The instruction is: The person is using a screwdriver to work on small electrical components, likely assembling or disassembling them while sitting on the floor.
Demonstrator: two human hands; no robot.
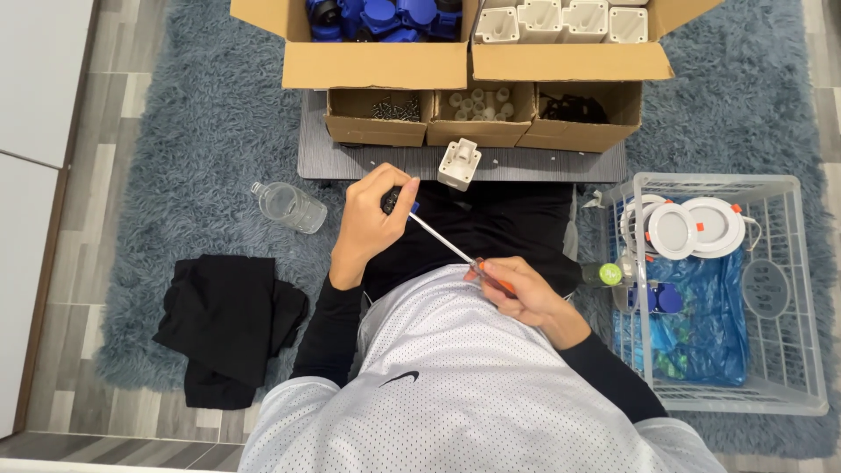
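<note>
Shaggy grey-blue carpet (193, 131) fills most of the frame, with pale wood-look floor planks showing along the left edge. I see my left hand (372, 223) just left of centre, curled tightly around a small dark part with a blue edge (399, 201); most of that part is hidden by the fingers, so its shape is unclear. My right hand (517, 293), lower and right of centre, pinches the orange handle of a screwdriver (447, 250), whose thin bright metal shaft runs diagonally up-left until its tip meets the part.

Just above the left hand, a white moulded plastic block (459, 164) stands on a flat grey board (350, 162). Behind it sit open cardboard boxes (482, 96), matte brown, holding dark screws, small white pieces, black pieces, and, at the top edge, blue parts and white blocks.

A clear plastic bottle (289, 207) lies on the carpet at the left. Black folded cloth (228, 328) lies at lower left. At the right, a white plastic crate (771, 289) with gridded walls holds round white lamp fittings (692, 228) and crinkled blue plastic film (701, 324).
</note>
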